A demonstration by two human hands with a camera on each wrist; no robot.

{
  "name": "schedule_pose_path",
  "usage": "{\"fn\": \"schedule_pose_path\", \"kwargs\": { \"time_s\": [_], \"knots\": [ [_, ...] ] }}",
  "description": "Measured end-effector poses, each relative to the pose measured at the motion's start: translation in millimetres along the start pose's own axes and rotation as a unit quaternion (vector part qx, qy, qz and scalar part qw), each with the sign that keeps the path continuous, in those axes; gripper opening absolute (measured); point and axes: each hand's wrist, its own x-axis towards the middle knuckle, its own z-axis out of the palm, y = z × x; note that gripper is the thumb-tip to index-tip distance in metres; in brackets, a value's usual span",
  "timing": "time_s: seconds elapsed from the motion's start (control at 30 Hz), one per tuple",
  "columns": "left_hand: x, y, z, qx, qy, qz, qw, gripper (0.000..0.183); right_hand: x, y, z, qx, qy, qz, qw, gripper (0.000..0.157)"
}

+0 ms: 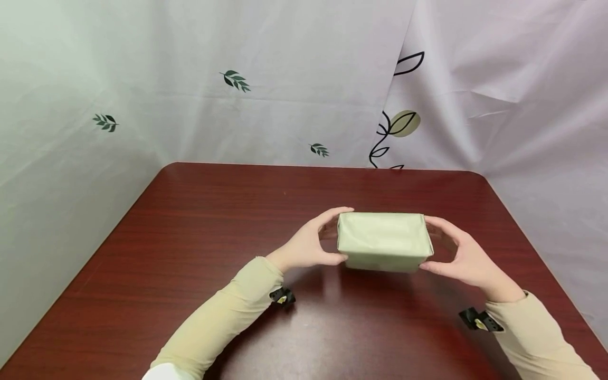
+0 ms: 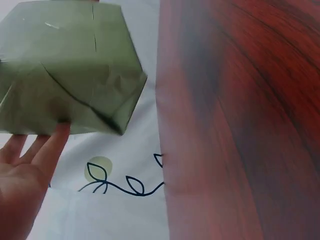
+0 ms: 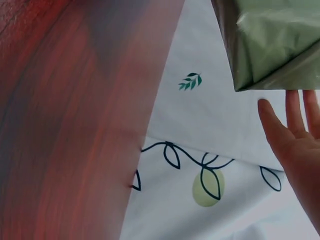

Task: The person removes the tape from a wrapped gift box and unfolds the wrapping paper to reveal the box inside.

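A box wrapped in pale green paper [image 1: 385, 235] is held between both hands, seemingly raised above the table, right of its middle. My left hand [image 1: 311, 241] grips its left end, thumb at the near edge and fingers at the far one. On the opposite end, my right hand [image 1: 467, 258] holds it in much the same way. Folded paper flaps show on the wrapped box [image 2: 75, 75] in the left wrist view, with fingertips against its edge. In the right wrist view only one corner of the box [image 3: 280, 45] appears, above the fingers.
A dark red wood-grain table [image 1: 199, 227] with rounded far corners lies under the hands. White cloth [image 1: 285, 116] printed with leaves hangs behind and along both sides. Small black devices, such as the wrist camera [image 1: 282, 296], sit on both sleeved wrists.
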Motion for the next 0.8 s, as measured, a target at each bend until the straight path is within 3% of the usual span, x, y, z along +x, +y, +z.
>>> {"fn": "schedule_pose_path", "kwargs": {
  "time_s": [0.17,0.37,0.6,0.8],
  "knots": [
    [7.3,-2.7,-1.2,-0.071,0.040,-0.065,0.9945,0.074,4.8,5.3,1.7,0.112,-0.016,0.016,0.993,0.070],
    [15.9,-5.6,2.6,-0.126,0.072,-0.162,0.9761,0.061,10.8,11.9,3.8,0.218,-0.014,0.083,0.972,0.051],
    [22.4,-12.5,6.7,-0.182,0.077,-0.229,0.9532,0.066,12.8,23.1,3.3,0.323,-0.035,0.162,0.932,0.036],
    [28.3,-21.8,7.6,-0.218,0.074,-0.267,0.9360,0.067,15.0,31.8,1.5,0.361,-0.064,0.255,0.895,0.024]
  ]
}}
